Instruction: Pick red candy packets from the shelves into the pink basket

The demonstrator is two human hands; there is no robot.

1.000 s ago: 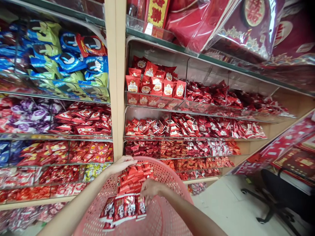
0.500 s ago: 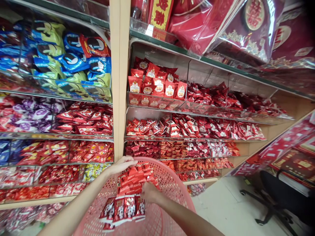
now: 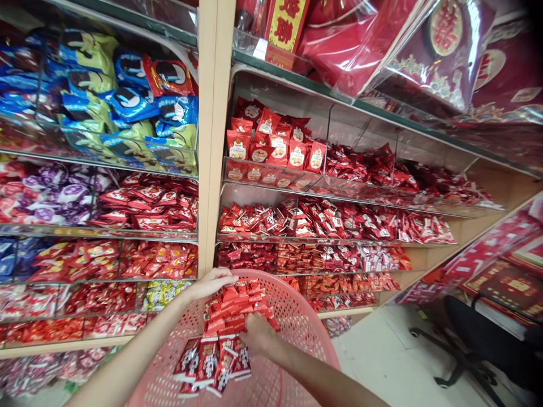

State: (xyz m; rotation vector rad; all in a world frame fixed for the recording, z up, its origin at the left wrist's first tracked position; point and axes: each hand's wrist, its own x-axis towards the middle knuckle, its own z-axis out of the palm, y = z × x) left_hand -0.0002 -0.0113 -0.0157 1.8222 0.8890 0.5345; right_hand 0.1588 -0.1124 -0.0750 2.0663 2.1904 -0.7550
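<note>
A pink perforated plastic basket (image 3: 297, 316) fills the bottom middle of the view, held up in front of the shelves. My left hand (image 3: 210, 284) grips its far rim, fingers curled over the edge. Inside lies a heap of red snack packets (image 3: 231, 308) with several red and silver packets (image 3: 212, 362) below them. My right hand (image 3: 258, 334) is down in the basket, fingers closed on the red packets at the heap's right side.
Glass-fronted shelves packed with wrapped sweets rise ahead: blue and green bags (image 3: 123, 107) upper left, red biscuit packets (image 3: 275, 147) centre. A beige upright post (image 3: 214, 141) splits the shelving. Red gift boxes (image 3: 500, 265) and a dark chair base (image 3: 462, 350) stand at right on the pale floor.
My right hand has slid a little deeper and leftward into the packet heap, and the lower silver packets have shifted. The view has drifted slightly right. My left hand keeps its grip.
</note>
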